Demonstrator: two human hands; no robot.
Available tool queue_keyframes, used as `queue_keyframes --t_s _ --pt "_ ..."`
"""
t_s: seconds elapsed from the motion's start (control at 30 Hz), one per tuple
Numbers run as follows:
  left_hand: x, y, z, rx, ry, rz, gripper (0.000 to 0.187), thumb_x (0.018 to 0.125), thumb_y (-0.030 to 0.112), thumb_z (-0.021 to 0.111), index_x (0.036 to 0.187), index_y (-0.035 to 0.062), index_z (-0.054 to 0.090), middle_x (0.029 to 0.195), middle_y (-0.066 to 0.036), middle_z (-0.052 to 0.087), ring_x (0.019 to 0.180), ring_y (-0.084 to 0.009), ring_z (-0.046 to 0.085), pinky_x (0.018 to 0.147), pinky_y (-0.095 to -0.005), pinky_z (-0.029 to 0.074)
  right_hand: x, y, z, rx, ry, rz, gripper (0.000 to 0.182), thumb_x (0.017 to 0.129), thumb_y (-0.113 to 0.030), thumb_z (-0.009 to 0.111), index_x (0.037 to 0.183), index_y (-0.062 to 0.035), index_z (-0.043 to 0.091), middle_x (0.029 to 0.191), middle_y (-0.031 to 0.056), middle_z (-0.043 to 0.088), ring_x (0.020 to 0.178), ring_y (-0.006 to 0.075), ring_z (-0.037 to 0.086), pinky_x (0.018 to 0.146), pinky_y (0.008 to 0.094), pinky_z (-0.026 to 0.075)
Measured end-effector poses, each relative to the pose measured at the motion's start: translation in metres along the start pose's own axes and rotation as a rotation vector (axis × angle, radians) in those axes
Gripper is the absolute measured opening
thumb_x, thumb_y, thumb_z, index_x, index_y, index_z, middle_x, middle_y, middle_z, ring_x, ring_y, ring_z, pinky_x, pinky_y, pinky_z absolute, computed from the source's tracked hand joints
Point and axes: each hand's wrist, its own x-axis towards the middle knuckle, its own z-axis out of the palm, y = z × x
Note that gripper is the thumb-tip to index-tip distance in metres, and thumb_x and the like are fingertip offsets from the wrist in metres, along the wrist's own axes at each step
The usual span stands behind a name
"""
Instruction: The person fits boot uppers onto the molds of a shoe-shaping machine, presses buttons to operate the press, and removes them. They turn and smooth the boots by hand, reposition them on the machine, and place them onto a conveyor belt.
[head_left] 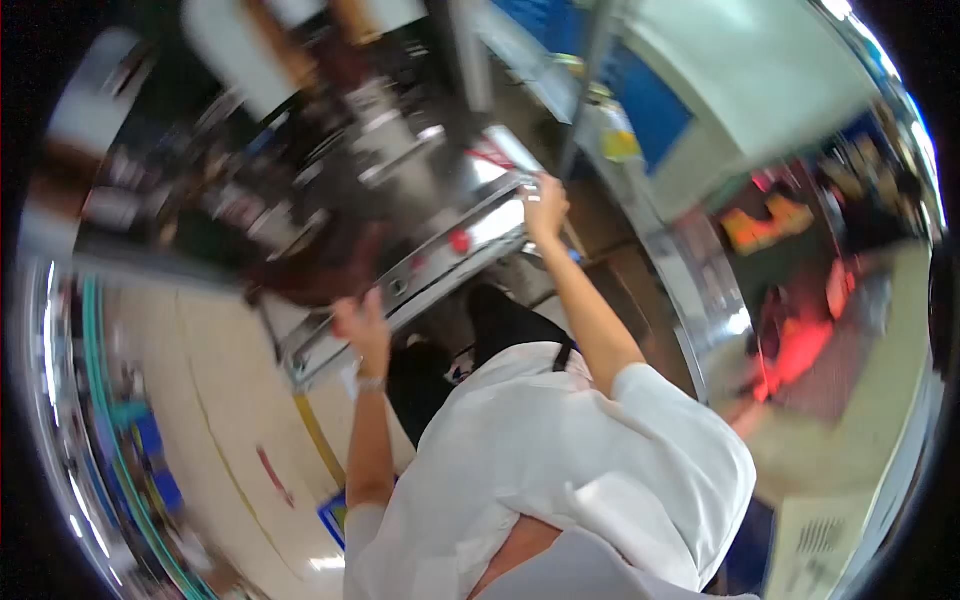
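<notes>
A metal machine front [430, 275] with a round red button [459, 241] runs slantwise before my body. My right hand [545, 208] is at its upper right end, fingers curled round the corner. Nearer its lower left part is my left hand [363, 325], fingers apart and somewhat blurred, with nothing seen in it. Whether its fingertips touch the metal edge cannot be told. A dark reddish-brown object [325, 265], smeared by motion, lies just beyond my left hand.
Blurred machine parts fill the upper left. A metal frame [650, 200] stands to the right, with orange pieces [765, 224] beyond it. Yellow lines mark the pale floor [230, 400] at lower left. A blue crate [333, 518] sits beside my left arm.
</notes>
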Motion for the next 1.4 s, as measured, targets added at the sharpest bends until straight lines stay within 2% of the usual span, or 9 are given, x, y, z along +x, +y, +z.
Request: queue_keyframes --t_s 0.1,0.17,0.2,0.33,0.43,0.73,0.87,0.97,1.4 --pt "-0.021 -0.013 0.026 -0.054 0.103 -0.051 0.028 0.081 0.02 0.065 0.092 -0.0002 0.048 0.082 -0.014 0.048 0.082 -0.029 0.047 0.081 -0.0387 0.038 -0.003 0.002 0.017 0.01 0.061 -0.158 0.038 0.074 -0.018 0.065 0.108 -0.0025 0.054 0.099 0.0157 0.059 0.092 0.0319 0.056 0.081 0.0407 0.041" --pt "-0.023 -0.01 0.026 -0.071 0.164 0.067 0.027 0.081 0.019 0.064 0.093 0.0006 0.049 0.083 -0.014 0.051 0.087 -0.0304 0.049 0.092 -0.0434 0.035 -0.004 0.005 0.019 0.08 -0.018 -0.084 0.04 0.078 -0.019 0.061 0.113 -0.0024 0.051 0.107 0.014 0.057 0.102 0.0304 0.052 0.089 0.0407 0.034" --pt "-0.023 -0.01 0.027 -0.079 0.166 0.063 0.026 0.08 0.019 0.064 0.095 0.0021 0.05 0.087 -0.013 0.053 0.092 -0.0308 0.05 0.101 -0.0511 0.026 -0.006 0.005 0.019 0.064 0.014 -0.096 0.039 0.08 -0.019 0.06 0.114 -0.0028 0.051 0.109 0.0134 0.057 0.104 0.0295 0.051 0.091 0.0402 0.032" --pt "-0.01 -0.016 0.017 0.247 0.172 0.159 0.027 0.079 0.021 0.063 0.098 0.0048 0.052 0.098 -0.013 0.056 0.105 -0.0306 0.047 0.102 -0.0564 0.018 -0.012 -0.005 0.015 0.054 0.071 -0.095 0.037 0.083 -0.02 0.056 0.116 -0.004 0.05 0.109 0.0094 0.057 0.106 0.0266 0.049 0.093 0.0381 0.03" --pt "-0.01 -0.025 0.016 0.364 0.103 0.187 0.028 0.08 0.022 0.061 0.101 0.0049 0.053 0.104 -0.012 0.056 0.11 -0.0301 0.045 0.102 -0.0572 0.018 -0.013 -0.007 0.016 0.046 0.088 -0.074 0.035 0.084 -0.02 0.054 0.115 -0.0035 0.05 0.108 0.0097 0.056 0.106 0.0267 0.049 0.093 0.0382 0.03" --pt "-0.013 -0.02 0.02 0.394 0.198 0.11 0.034 0.077 0.023 0.062 0.102 0.0042 0.05 0.113 -0.012 0.053 0.118 -0.0306 0.04 0.104 -0.0573 0.013 -0.013 -0.007 0.021 0.006 0.148 -0.052 0.032 0.086 -0.022 0.053 0.112 -0.003 0.051 0.107 0.0105 0.057 0.103 0.0274 0.05 0.091 0.0379 0.032" --pt "-0.013 -0.019 0.019 0.408 0.204 0.117 0.033 0.079 0.024 0.061 0.101 0.0026 0.049 0.111 -0.015 0.052 0.118 -0.0331 0.04 0.104 -0.0568 0.015 -0.013 -0.01 0.021 0.004 0.169 -0.062 0.032 0.086 -0.022 0.052 0.111 -0.0033 0.051 0.105 0.0104 0.057 0.102 0.0274 0.051 0.09 0.0379 0.032" --pt "-0.014 -0.02 0.019 0.403 0.192 0.092 0.036 0.076 0.021 0.062 0.106 0.0047 0.049 0.115 -0.012 0.052 0.12 -0.0305 0.039 0.104 -0.0572 0.013 -0.014 -0.011 0.02 0.019 0.172 -0.056 0.032 0.086 -0.022 0.053 0.111 -0.0033 0.051 0.105 0.0105 0.057 0.102 0.0275 0.051 0.09 0.0381 0.033" --pt "-0.015 -0.024 0.02 0.408 0.192 0.087 0.038 0.071 0.018 0.063 0.104 0.0045 0.049 0.112 -0.012 0.053 0.119 -0.0305 0.04 0.105 -0.0568 0.013 -0.015 -0.014 0.021 -0.005 0.175 -0.026 0.032 0.086 -0.023 0.053 0.111 -0.0032 0.051 0.105 0.0113 0.058 0.099 0.0271 0.053 0.09 0.038 0.033"
